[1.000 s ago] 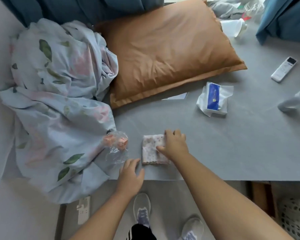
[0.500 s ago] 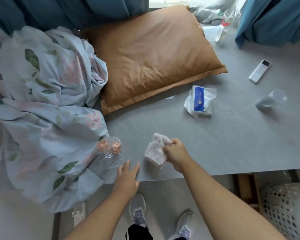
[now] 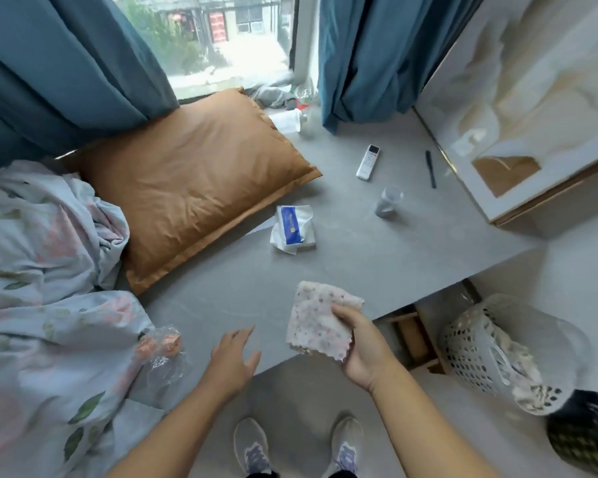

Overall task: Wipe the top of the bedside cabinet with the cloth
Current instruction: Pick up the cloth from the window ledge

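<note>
Nothing here reads clearly to me. The tissue pack (image 3: pixel 293 229) at the frame's centre carries a blue label with blurred print, and the red signs (image 3: pixel 217 26) outside the window, top centre, are illegible.

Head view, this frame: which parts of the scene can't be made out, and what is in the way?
- Cloth: its lower right part is hidden under the right hand that grips it.
- Remote control: button labels too small to read.
- Small plastic bag: orange contents blurred by crinkled film.
- Laundry basket: contents only partly seen through its holes.
- Floral duvet: cut off by the left edge.
</note>
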